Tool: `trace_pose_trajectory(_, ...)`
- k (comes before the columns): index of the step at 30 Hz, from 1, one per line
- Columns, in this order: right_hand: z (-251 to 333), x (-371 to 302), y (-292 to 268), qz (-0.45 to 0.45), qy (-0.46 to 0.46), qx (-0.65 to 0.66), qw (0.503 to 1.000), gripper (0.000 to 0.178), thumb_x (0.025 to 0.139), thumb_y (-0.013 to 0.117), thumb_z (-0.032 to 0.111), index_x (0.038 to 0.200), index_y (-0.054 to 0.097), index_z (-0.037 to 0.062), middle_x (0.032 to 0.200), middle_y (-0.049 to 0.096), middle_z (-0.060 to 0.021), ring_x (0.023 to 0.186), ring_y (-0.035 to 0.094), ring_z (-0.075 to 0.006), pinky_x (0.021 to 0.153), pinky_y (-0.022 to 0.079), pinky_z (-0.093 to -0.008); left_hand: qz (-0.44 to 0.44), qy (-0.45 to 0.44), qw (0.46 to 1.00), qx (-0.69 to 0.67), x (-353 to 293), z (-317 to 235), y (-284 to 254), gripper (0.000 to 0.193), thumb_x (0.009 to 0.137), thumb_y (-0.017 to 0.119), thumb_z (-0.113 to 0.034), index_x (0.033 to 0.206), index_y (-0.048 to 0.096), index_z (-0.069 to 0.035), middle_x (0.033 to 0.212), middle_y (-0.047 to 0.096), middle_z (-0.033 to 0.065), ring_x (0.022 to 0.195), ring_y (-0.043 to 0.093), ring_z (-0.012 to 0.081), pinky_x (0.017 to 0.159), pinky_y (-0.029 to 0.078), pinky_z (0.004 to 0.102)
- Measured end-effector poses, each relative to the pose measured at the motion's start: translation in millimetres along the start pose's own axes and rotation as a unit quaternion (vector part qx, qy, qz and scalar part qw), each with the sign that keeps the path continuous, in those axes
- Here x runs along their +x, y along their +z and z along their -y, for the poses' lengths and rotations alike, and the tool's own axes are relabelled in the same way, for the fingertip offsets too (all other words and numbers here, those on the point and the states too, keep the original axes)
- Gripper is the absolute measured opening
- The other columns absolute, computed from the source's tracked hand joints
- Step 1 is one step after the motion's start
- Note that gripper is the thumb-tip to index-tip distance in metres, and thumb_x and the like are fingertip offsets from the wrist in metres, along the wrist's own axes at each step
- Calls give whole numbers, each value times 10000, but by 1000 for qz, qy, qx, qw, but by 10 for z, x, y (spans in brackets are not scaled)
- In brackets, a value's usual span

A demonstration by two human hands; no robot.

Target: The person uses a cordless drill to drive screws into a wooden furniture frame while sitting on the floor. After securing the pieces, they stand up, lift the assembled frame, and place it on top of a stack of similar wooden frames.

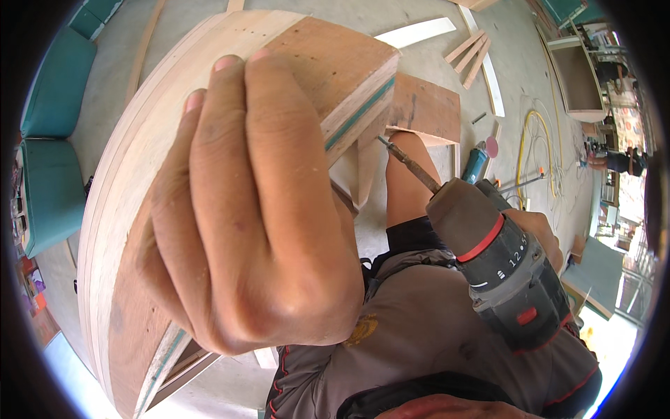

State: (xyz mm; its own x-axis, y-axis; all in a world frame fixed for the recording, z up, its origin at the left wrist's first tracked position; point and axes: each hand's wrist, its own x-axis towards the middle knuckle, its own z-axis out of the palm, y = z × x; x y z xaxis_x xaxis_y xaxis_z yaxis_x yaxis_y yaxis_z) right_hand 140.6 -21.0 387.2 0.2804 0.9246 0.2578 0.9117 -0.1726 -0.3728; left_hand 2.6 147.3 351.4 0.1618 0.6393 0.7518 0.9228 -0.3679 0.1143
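Wooden piece (335, 59): is lying directly under the left hand (248, 244), spreading across the left side of the view; the lens may be adding to its curve.
Expected handling: the layered build is suggesting a stiff, fairly heavy part; raw, dry grain is probably giving good friction, while the thin outer layers may be prone to splintering.
Best hold: the broad brown face and thick edge are offering the surest purchase, apart from the bit (421, 170).
Left fingers (223, 140): are gripping the piece, lying nearly side by side over its face; tips are reaching toward the pale layers; the thumb is hiding.
Cut end (359, 115): is showing its teal stripe right of the index finger, apart from it.
Right hand (537, 234): is clamping the drill (509, 272), mostly hiding behind its body.
Bit tip: is pointing toward the cut end, near it; contact is not reading clearly.
Floor (516, 49): is carrying a grinder (476, 162) and a looping yellow hose (521, 150).
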Motion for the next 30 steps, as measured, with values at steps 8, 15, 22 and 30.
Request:
trace_pose_trajectory(8,-63,2,61,-2,16,14,1000,251,747,767,155,959,710,33,921,699,-58,716,684,-178,646,514,-296,17,-2,1000,2,-44,-66,30,553,574,673,-58,1074,793,-263,1054,769,-53,997,716,200,919,523,354)
trace_pose_trajectory(15,-20,23,67,7,11,25,1000,249,749,767,148,961,710,32,924,701,-58,730,687,-175,661,515,-294,0,2,1000,0,-21,12,3,533,580,697,-57,1066,794,-255,1029,773,-49,979,720,197,903,524,348)
trace_pose_trajectory(22,-33,29,100,-2,23,38,999,246,751,766,141,963,710,30,926,703,-58,745,689,-172,677,516,-292,-2,-4,1000,-8,-34,-2,36,542,569,703,-43,1060,792,-256,1022,772,-56,955,720,180,870,517,336)
trace_pose_trajectory(30,15,81,73,-7,31,46,998,244,753,765,133,966,710,29,929,705,-57,761,691,-168,694,518,-289,-47,11,999,-12,-49,-3,37,564,555,710,-47,1072,789,-260,1037,771,-56,971,718,188,883,511,334)
